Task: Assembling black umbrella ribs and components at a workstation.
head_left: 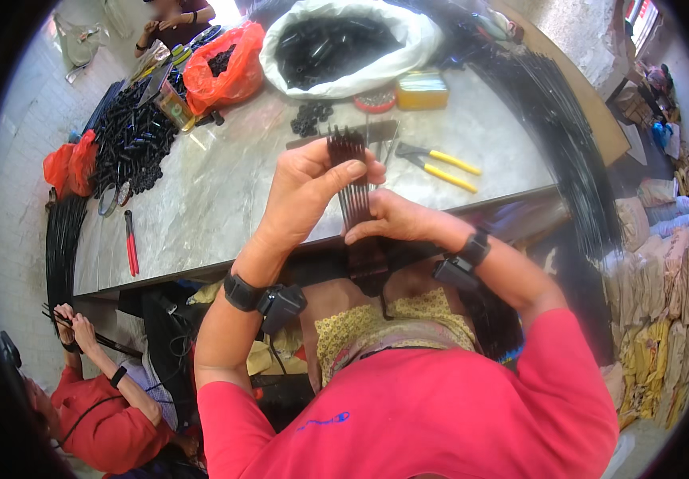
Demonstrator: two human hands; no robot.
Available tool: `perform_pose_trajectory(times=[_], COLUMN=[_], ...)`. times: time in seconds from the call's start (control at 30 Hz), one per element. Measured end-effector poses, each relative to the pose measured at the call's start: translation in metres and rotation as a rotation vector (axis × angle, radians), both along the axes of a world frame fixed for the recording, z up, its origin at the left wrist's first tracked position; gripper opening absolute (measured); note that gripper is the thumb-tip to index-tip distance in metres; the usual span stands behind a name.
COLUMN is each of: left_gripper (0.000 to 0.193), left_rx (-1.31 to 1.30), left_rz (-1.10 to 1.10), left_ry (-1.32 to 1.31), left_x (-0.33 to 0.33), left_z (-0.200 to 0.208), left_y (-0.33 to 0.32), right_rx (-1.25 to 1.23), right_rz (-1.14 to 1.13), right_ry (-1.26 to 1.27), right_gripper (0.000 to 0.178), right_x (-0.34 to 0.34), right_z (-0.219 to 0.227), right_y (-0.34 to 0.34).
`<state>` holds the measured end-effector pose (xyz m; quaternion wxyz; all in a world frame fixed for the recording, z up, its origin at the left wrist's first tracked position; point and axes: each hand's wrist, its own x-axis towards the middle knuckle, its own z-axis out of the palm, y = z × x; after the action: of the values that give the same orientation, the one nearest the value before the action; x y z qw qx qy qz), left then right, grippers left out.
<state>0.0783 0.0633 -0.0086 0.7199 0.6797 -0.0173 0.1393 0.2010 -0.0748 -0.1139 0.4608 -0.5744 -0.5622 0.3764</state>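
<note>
Over the near edge of the metal-topped table (233, 195), a bundle of thin dark rods (353, 203) that look like umbrella ribs stands upright between my hands. My left hand (304, 188) is closed round its upper part, with the thumb across the front and the notched dark tops (346, 146) showing above. My right hand (402, 217) pinches the same bundle lower down, from the right side. The bundle's lower end hangs below the table edge and is hard to make out. Behind my hands lies a flat dark bar (312, 144), partly hidden.
Yellow-handled pincers (444, 164) lie to the right, red-handled pliers (131, 243) to the left. Behind are a white sack (271, 60) of black tubes, a red bag (229, 80), and a yellow box (422, 90). Long black rods (556, 120) line the right. A co-worker's hands (79, 331) hold rods lower left.
</note>
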Motion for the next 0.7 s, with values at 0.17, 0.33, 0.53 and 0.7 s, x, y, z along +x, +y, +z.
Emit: perform_pose_trajectory(times=[0.17, 0.33, 0.53, 0.7], left_gripper=[0.020, 0.019, 0.017, 0.017], left_rx=[0.043, -0.021, -0.021, -0.033], left_rz=[0.076, 0.096, 0.084, 0.085], left_ry=[-0.019, -0.047, -0.048, -0.058], left_x=[0.002, 0.004, 0.005, -0.002], left_z=[-0.001, -0.008, -0.004, 0.009], left_y=[0.000, 0.009, 0.020, 0.027], right_rx=[-0.014, 0.068, -0.131, -0.289], right_rz=[-0.026, -0.195, -0.561, -0.519], right_ry=[0.047, -0.055, 0.395, 0.640], right_gripper=[0.032, 0.033, 0.055, 0.076], right_x=[-0.002, 0.004, 0.035, 0.028], right_z=[0.006, 0.020, 0.011, 0.013], right_y=[-0.002, -0.014, -0.043, -0.026])
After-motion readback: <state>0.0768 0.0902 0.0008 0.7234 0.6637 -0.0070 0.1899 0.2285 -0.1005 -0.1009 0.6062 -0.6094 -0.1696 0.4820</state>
